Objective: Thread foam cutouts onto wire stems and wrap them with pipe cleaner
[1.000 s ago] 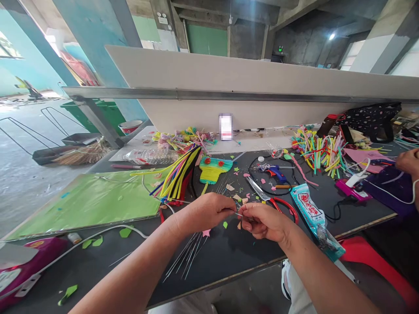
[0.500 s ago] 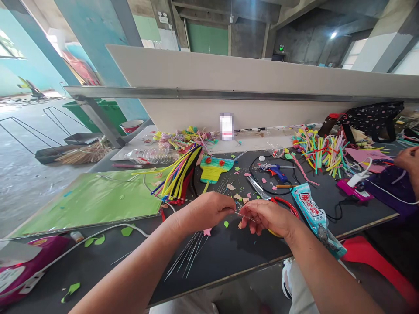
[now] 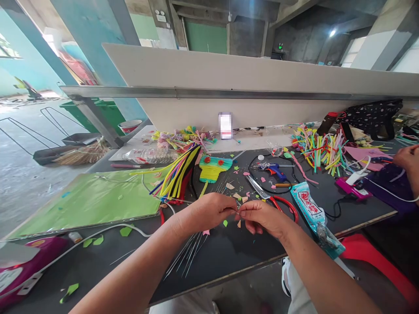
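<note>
My left hand (image 3: 218, 207) and my right hand (image 3: 257, 214) meet low over the front of the dark table. Both pinch a thin metal wire (image 3: 238, 213), and little of it shows between the fingertips. Under and beside my left hand lies a fan of loose thin wires (image 3: 188, 257). Red-handled scissors (image 3: 262, 189) rest just beyond my right hand, blades partly apart. Behind my hands lies a yellow and turquoise fuzzy piece (image 3: 212, 169) with two red flower shapes.
Left are a bundle of pipe cleaners (image 3: 178, 174) and a green sheet (image 3: 88, 200). Right are a blue glue gun (image 3: 276, 171), a turquoise packet (image 3: 314, 216) and a pink power strip (image 3: 352, 188). Paper scraps lie about. Another person's hand (image 3: 409, 159) is at the right edge.
My right fingers have closed into a pinch against my left fingertips. The wire end that stuck out across my right fingers no longer shows. The view has shifted slightly.
</note>
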A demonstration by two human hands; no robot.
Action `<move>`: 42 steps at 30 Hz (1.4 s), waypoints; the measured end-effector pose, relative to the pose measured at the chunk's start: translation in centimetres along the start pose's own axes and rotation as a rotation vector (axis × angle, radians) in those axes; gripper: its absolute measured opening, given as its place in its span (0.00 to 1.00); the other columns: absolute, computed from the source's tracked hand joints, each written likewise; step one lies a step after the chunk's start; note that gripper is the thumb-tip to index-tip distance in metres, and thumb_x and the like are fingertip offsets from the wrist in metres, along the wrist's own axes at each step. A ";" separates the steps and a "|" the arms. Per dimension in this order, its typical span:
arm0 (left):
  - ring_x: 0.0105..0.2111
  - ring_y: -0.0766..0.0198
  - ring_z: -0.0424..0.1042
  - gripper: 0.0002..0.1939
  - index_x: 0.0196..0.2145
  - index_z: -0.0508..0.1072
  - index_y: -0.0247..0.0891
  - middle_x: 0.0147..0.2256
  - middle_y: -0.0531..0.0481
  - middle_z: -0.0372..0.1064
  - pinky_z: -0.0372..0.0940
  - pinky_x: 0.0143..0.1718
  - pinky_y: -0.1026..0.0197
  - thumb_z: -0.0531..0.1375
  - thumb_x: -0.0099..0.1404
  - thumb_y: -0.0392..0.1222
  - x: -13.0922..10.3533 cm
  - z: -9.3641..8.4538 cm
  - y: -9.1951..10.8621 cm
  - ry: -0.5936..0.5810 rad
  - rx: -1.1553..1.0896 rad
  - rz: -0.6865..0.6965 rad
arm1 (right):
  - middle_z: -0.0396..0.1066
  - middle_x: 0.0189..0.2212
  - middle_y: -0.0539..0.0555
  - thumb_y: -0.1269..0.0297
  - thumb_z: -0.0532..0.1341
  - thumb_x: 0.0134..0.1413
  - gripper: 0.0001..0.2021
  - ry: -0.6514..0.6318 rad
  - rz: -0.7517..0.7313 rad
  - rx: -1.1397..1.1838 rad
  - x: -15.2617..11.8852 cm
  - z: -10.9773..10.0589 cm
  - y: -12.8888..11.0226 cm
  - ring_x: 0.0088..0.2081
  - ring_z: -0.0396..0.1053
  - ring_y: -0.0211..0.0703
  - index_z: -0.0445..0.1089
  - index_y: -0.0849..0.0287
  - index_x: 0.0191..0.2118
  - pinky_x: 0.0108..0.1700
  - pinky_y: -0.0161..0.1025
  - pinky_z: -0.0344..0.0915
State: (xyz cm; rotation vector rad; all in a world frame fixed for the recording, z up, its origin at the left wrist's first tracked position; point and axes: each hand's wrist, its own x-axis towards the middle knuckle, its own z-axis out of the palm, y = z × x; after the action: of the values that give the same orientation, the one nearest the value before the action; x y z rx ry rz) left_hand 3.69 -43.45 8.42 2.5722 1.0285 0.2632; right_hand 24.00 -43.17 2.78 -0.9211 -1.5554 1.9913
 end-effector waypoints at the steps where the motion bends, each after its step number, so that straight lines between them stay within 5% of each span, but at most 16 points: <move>1: 0.31 0.69 0.68 0.11 0.35 0.73 0.39 0.31 0.53 0.72 0.57 0.33 0.70 0.51 0.66 0.38 0.0 0.0 0.0 0.003 -0.001 0.001 | 0.63 0.12 0.45 0.57 0.59 0.52 0.13 -0.004 -0.002 0.003 0.0 0.0 -0.1 0.14 0.56 0.29 0.70 0.63 0.34 0.15 0.27 0.50; 13: 0.30 0.69 0.68 0.11 0.34 0.74 0.39 0.30 0.53 0.72 0.56 0.31 0.70 0.51 0.65 0.39 -0.1 0.0 -0.2 -0.006 0.016 0.025 | 0.75 0.35 0.59 0.50 0.59 0.53 0.20 -0.082 0.048 0.094 -0.4 -0.9 -0.2 0.26 0.72 0.37 0.69 0.63 0.41 0.27 0.31 0.62; 36: 0.30 0.68 0.69 0.12 0.35 0.74 0.41 0.30 0.53 0.73 0.56 0.31 0.69 0.51 0.65 0.40 0.0 0.3 -0.2 0.004 0.064 -0.004 | 0.72 0.25 0.52 0.55 0.59 0.52 0.14 0.035 -0.001 -0.208 -0.2 -0.3 -0.1 0.21 0.68 0.33 0.71 0.62 0.36 0.26 0.32 0.64; 42: 0.30 0.67 0.69 0.12 0.33 0.74 0.41 0.30 0.53 0.73 0.56 0.31 0.68 0.51 0.64 0.40 0.1 0.2 -0.3 0.049 0.064 -0.043 | 0.72 0.26 0.50 0.63 0.53 0.58 0.11 0.159 -0.138 -0.539 -0.3 0.3 -0.1 0.19 0.65 0.32 0.72 0.57 0.37 0.25 0.32 0.61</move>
State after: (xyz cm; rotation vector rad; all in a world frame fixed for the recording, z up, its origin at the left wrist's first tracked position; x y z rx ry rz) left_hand 3.61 -43.23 8.10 2.6089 1.1254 0.2877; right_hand 24.01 -43.55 2.96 -1.1002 -2.0393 1.3840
